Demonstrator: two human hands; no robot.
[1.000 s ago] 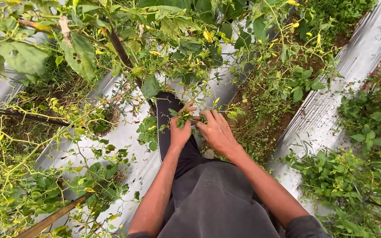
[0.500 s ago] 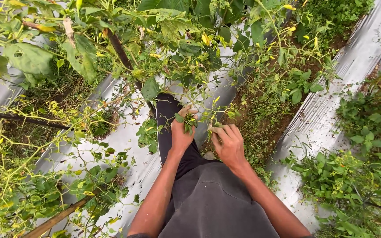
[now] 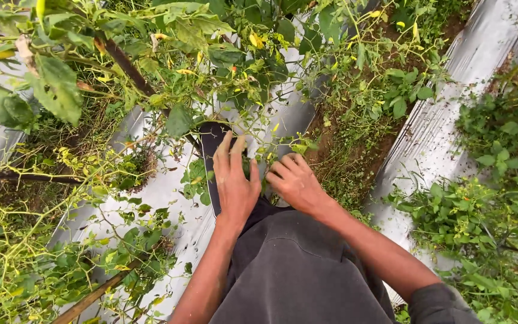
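Leafy stems (image 3: pixel 259 150) tangle over my hands. Left hand (image 3: pixel 235 180) flat, fingers spread; right hand (image 3: pixel 295 183) curled in foliage, grasp unclear. Silver mulch sheeting (image 3: pixel 169 198), wooden stake (image 3: pixel 127 66), weedy soil furrow (image 3: pixel 343 156) around.

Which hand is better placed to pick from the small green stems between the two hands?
Probably the right hand: its curled fingers already sit among the green stems. The left hand lies flat, fingers extended, beside them.

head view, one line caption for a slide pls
Both hands, left hand and right hand, reach into leafy plant stems above silver ground sheeting.
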